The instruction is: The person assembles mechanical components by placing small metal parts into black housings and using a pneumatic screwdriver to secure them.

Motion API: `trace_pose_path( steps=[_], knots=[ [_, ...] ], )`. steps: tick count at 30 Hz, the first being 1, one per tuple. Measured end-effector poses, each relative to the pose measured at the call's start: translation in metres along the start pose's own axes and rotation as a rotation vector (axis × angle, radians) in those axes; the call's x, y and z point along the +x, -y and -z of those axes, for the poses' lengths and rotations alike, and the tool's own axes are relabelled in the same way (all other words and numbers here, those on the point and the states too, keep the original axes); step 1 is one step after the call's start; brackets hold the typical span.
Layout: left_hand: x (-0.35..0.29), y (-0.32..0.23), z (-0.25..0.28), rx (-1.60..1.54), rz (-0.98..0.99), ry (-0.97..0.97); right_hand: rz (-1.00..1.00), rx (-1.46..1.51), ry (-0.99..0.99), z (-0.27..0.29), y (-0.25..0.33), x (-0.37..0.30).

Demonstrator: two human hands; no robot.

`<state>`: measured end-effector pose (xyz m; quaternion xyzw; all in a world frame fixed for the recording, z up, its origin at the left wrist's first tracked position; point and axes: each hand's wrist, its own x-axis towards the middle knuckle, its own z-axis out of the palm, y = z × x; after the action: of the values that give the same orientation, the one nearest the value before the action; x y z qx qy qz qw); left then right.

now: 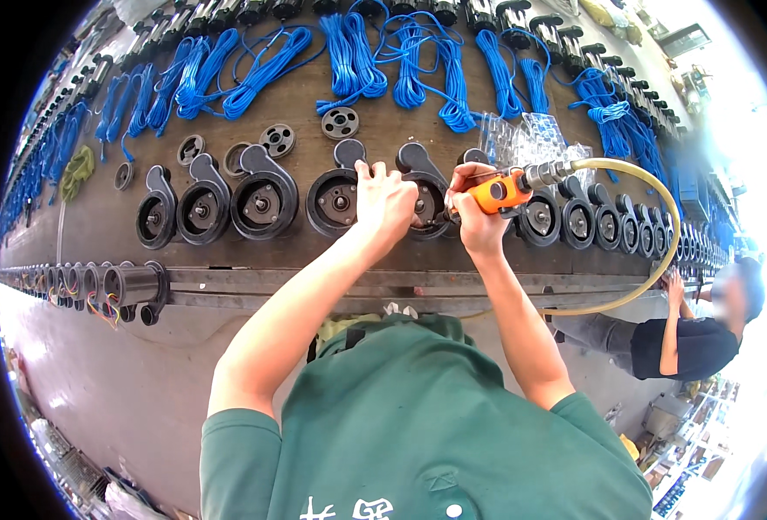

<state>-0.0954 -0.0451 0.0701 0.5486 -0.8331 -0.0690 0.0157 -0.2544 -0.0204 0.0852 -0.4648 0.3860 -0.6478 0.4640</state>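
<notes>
My right hand (480, 217) is wrapped round an orange air-powered driver (498, 192). A metal coupling joins this tool to a yellowish air hose (661, 195). The driver's working end is mostly hidden by my fingers, beside a round black housing (429, 206). My left hand (386, 204) lies over the right side of another black housing (331, 201), its fingers curled in; whatever they pinch is out of sight. Both housings are round and open-faced, with a neck at the far side. More of the same black housings (264, 204) stand in the row to either side.
Bundled blue cords (349, 56) lie across the bench's far part. Loose pulley-like discs (341, 123) and clear plastic packaging (526, 139) sit behind the housings. Cylindrical motor bodies (132, 284) line the near left edge. A co-worker (682, 347) stands at right.
</notes>
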Motion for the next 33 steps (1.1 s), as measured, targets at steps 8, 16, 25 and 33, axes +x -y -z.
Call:
trace_pose_path(
  steps=[8,16,25,33],
  knots=[
    [0.0,0.001,0.001,-0.024,0.007,0.003,-0.02,0.012,0.007,-0.001,-0.007,0.002],
    [-0.001,0.002,0.001,-0.034,0.007,0.02,0.02,-0.052,0.098,0.003,-0.015,-0.004],
    [-0.003,0.003,0.003,-0.074,0.032,0.013,0.019,-0.086,0.109,-0.003,-0.014,-0.005],
    [-0.08,-0.019,0.006,-0.706,0.358,-0.461,0.0,0.052,0.118,-0.027,-0.007,0.011]
  ],
)
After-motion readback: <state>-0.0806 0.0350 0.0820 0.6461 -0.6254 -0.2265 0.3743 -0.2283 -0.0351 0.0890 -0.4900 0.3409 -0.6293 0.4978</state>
